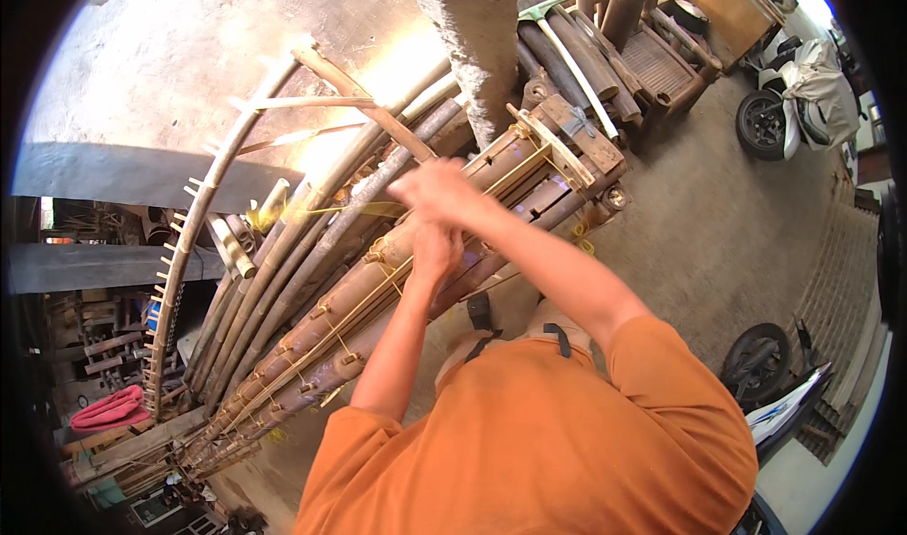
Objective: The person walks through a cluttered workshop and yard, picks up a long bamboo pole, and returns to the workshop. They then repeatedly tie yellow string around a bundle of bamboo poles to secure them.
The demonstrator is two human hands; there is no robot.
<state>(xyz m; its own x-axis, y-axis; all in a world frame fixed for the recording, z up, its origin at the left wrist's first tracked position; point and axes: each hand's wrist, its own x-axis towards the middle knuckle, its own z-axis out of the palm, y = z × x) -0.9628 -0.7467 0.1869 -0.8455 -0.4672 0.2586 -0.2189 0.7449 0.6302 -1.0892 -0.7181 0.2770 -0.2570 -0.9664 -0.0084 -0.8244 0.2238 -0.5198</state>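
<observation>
That bamboo (351, 294) slanting across in front looks stiff, slick and heavyish, so I'd grab the fat tubes, not the thin cord (515, 172), though can't tell what the left hand (436, 251) or blurry right hand (440, 193) grips.

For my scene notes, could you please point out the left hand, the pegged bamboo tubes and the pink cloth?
Left hand (437, 251), head view: its middle.
Pegged bamboo tubes (353, 288), head view: upper tube's surface.
Pink cloth (111, 409), head view: its folded middle.
</observation>
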